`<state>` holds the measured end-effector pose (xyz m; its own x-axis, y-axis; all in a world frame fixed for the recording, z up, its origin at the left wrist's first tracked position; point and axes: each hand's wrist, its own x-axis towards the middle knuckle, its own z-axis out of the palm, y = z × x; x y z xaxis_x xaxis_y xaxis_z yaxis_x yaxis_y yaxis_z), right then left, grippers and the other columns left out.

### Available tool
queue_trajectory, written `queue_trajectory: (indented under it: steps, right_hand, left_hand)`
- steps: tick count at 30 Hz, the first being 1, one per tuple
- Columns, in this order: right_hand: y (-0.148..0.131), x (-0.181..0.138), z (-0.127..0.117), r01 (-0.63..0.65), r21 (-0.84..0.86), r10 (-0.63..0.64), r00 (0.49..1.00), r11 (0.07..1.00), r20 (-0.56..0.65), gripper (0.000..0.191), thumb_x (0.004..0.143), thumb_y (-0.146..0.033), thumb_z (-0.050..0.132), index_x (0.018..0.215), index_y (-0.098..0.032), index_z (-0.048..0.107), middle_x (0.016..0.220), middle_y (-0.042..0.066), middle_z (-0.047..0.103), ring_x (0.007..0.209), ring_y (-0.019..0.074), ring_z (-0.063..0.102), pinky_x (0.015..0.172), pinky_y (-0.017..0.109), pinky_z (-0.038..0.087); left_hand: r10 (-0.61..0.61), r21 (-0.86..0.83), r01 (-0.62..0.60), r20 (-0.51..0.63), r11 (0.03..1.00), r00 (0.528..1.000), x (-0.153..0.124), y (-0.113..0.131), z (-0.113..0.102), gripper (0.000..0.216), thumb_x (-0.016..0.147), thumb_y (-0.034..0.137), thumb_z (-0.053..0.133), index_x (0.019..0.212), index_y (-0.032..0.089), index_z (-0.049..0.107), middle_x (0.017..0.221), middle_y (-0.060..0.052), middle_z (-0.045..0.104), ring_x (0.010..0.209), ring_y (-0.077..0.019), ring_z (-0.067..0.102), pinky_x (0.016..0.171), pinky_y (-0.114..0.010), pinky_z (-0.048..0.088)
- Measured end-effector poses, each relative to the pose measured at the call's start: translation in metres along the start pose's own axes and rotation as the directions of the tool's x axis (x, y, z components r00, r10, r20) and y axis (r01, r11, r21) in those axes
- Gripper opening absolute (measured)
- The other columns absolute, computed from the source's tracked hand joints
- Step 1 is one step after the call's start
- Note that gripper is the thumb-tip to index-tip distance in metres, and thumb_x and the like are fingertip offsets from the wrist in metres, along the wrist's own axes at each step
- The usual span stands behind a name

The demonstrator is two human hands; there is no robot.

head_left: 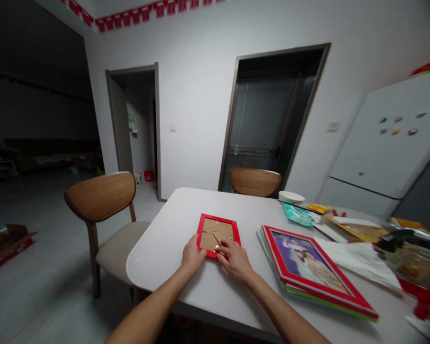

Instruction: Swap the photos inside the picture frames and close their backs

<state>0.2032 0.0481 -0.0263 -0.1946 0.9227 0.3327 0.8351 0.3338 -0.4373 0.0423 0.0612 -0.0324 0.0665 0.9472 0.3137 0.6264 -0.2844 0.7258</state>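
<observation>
A small red picture frame (237,230) lies face down on the white table, its brown backing board (209,241) showing. Small metal clips sit along the inner edges of the back, and a thin dark slit or strut runs across the board's middle. My left hand (192,255) is closed on the frame's lower left edge. Over the lower right part of the back, my right hand (235,260) has its fingers bent at the bottom edge, near a clip. The fingers partly hide that clip.
Right of my hands lies a stack of larger frames, topped by a red-framed photo (308,263). Beyond it are a teal packet (298,215), a white bowl (291,197), white paper (358,260) and a glass jar (421,267). Wooden chairs (102,196) stand at the table.
</observation>
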Motion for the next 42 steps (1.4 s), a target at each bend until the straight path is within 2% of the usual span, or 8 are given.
queue_trajectory:
  steps: [7, 12, 19, 25, 30, 34, 38, 42]
  right_hand:
    - [0.005, 0.006, 0.001, -0.014, -0.101, 0.016, 1.0, 0.995, 0.023, 0.024, 0.074, -0.032, 0.045, 0.085, -0.026, 0.065, 0.104, 0.003, 0.056, 0.096, 0.0186, 0.046, 0.08, 0.03, 0.031]
    - [0.009, 0.016, -0.002, -0.058, -0.134, 0.062, 0.998, 0.989, 0.028, 0.024, 0.073, -0.031, 0.045, 0.081, -0.025, 0.067, 0.102, 0.002, 0.058, 0.09, 0.0181, 0.049, 0.077, 0.029, 0.033]
    - [-0.001, 0.037, 0.009, -0.075, -0.119, 0.08, 0.996, 0.99, 0.035, 0.027, 0.074, -0.03, 0.044, 0.089, -0.024, 0.065, 0.102, 0.002, 0.06, 0.097, 0.0176, 0.048, 0.082, 0.027, 0.032]
    - [-0.011, 0.063, 0.019, -0.163, -0.124, 0.168, 0.985, 0.979, 0.028, 0.025, 0.071, -0.029, 0.047, 0.087, -0.023, 0.066, 0.085, 0.003, 0.066, 0.082, 0.0145, 0.055, 0.069, 0.022, 0.037]
    - [-0.011, 0.074, 0.026, -0.243, -0.164, 0.244, 0.97, 0.956, -0.016, 0.02, 0.069, -0.03, 0.05, 0.075, -0.022, 0.067, 0.077, 0.004, 0.066, 0.077, 0.0156, 0.056, 0.062, 0.023, 0.036]
    - [-0.008, 0.078, 0.031, -0.297, -0.186, 0.289, 0.955, 0.937, -0.068, 0.023, 0.07, -0.031, 0.049, 0.076, -0.019, 0.067, 0.08, 0.009, 0.066, 0.078, 0.0184, 0.056, 0.063, 0.026, 0.037]
    - [-0.001, 0.078, 0.028, -0.265, -0.161, 0.261, 0.964, 0.951, -0.046, 0.025, 0.072, -0.03, 0.045, 0.076, -0.018, 0.067, 0.077, 0.007, 0.067, 0.072, 0.0154, 0.058, 0.063, 0.023, 0.038]
    - [0.015, 0.07, 0.01, -0.228, -0.159, 0.221, 0.973, 0.961, -0.058, 0.031, 0.075, -0.022, 0.038, 0.092, -0.019, 0.064, 0.096, 0.005, 0.064, 0.085, 0.0127, 0.056, 0.073, 0.019, 0.038]
  left_hand:
    - [0.193, 0.202, -0.239, 0.222, 0.95, 0.956, 0.008, 0.007, -0.007, 0.034, 0.063, 0.034, 0.064, 0.09, 0.017, 0.053, 0.105, -0.006, 0.053, 0.101, -0.0225, 0.046, 0.088, -0.034, 0.033]
    - [0.224, 0.284, -0.332, 0.352, 0.9, 0.909, 0.011, 0.01, -0.004, 0.028, 0.067, 0.039, 0.061, 0.081, 0.015, 0.054, 0.087, -0.004, 0.058, 0.084, -0.0195, 0.053, 0.076, -0.034, 0.04]
    - [0.232, 0.327, -0.357, 0.364, 0.875, 0.902, -0.001, 0.015, -0.004, 0.024, 0.066, 0.036, 0.061, 0.08, 0.019, 0.053, 0.082, -0.002, 0.059, 0.079, -0.0197, 0.053, 0.073, -0.03, 0.04]
    - [0.249, 0.311, -0.371, 0.37, 0.875, 0.895, -0.002, 0.013, -0.011, 0.025, 0.064, 0.036, 0.063, 0.08, 0.02, 0.053, 0.081, 0.001, 0.059, 0.079, -0.0179, 0.053, 0.074, -0.027, 0.039]
    - [0.23, 0.328, -0.36, 0.375, 0.873, 0.898, 0.002, 0.007, -0.013, 0.035, 0.061, 0.041, 0.064, 0.085, 0.021, 0.051, 0.082, 0.0, 0.058, 0.075, -0.0181, 0.054, 0.066, -0.026, 0.041]
    - [0.202, 0.351, -0.349, 0.392, 0.869, 0.898, 0.003, 0.005, -0.01, 0.034, 0.059, 0.047, 0.063, 0.079, 0.022, 0.052, 0.077, 0.001, 0.058, 0.07, -0.0182, 0.055, 0.062, -0.026, 0.041]
    - [0.218, 0.349, -0.366, 0.397, 0.863, 0.892, 0.004, 0.006, -0.011, 0.033, 0.059, 0.047, 0.064, 0.077, 0.022, 0.052, 0.077, 0.001, 0.058, 0.071, -0.018, 0.055, 0.063, -0.026, 0.041]
    - [0.283, 0.305, -0.421, 0.407, 0.854, 0.868, 0.011, 0.007, -0.018, 0.035, 0.055, 0.047, 0.067, 0.072, 0.021, 0.053, 0.077, 0.0, 0.058, 0.074, -0.0194, 0.055, 0.069, -0.028, 0.041]
